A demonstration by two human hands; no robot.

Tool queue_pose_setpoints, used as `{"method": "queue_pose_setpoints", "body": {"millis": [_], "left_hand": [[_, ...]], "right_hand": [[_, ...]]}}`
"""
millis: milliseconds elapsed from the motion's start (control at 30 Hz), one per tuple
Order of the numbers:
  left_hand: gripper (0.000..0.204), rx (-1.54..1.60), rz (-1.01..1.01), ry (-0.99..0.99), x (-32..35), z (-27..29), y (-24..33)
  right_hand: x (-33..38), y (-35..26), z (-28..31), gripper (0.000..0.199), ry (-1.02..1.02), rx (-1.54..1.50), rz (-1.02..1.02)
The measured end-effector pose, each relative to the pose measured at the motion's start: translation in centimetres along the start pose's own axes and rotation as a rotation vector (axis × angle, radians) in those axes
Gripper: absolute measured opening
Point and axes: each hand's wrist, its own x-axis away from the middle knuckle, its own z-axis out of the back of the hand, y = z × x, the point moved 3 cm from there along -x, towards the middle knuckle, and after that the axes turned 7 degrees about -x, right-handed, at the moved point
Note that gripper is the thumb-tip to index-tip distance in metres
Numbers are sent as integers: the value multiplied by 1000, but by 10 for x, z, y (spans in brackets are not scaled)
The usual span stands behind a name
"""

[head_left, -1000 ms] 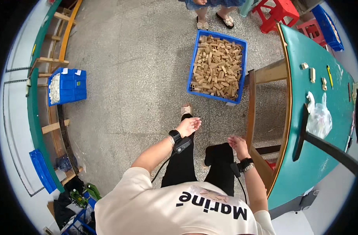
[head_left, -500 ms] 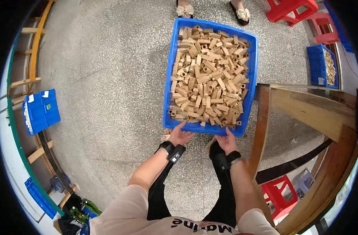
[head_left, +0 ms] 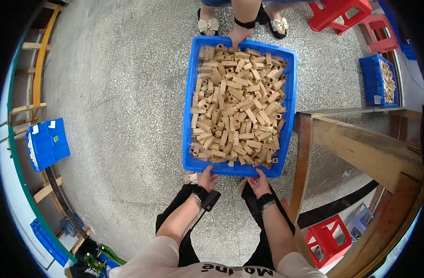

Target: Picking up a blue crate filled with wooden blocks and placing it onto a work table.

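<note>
On the speckled floor at twelve o'clock sits a blue crate (head_left: 190, 106) heaped with tan wooden blocks (head_left: 237, 106). Half a second ago both hands had just reached its near rim; now the left hand (head_left: 206, 176) and right hand (head_left: 259, 182) are curled over that rim, fingers closed on the edge, so the grip looks settled. At the far rim another person's hand (head_left: 237, 34) has come down onto the edge, seemingly gripping, though it is small. A wooden surface (head_left: 365, 146) stands at three o'clock, a smaller blue bin (head_left: 47, 143) at nine.
</note>
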Motion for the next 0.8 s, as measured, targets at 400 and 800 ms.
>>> {"method": "queue_pose_setpoints", "body": {"millis": [400,800], "left_hand": [[23,19,-199,76,50,4,30],[12,9,-141,147,54,12,16]], "right_hand": [[46,7,-16,13,13,-13,96],[27,3,1,13,-176,-37,-124]]}}
